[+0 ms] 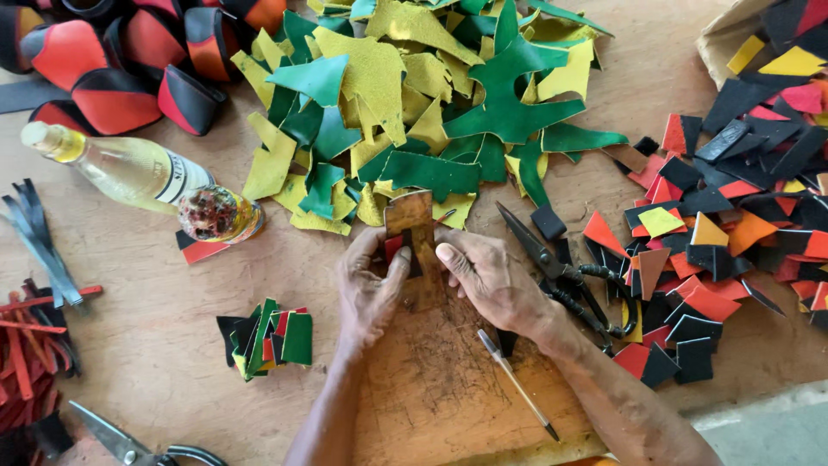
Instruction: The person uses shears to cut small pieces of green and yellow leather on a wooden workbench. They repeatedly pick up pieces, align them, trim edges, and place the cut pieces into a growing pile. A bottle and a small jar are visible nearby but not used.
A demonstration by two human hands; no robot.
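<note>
**Hands pin a small template over leather on a cluttered counter**

A worn wooden counter [155,345] is strewn with cut leather: a heap of yellow and green scraps [414,103] at the top, black, red and orange pieces [707,242] to the right. At the centre lies a scored cutting board [440,388]. On it the left hand [371,289] and the right hand [492,280] press a brown template [410,220] flat over a small red piece [393,248], fingers clenched down on both sides, seemingly so nothing slips. Black scissors [561,267] lie just beside the right hand, and a pen [517,384] rests on the board near the wrist, both within easy reach. A clear bottle [129,168] lies on its side at left, near a small stack of cut pieces [267,339].
</note>
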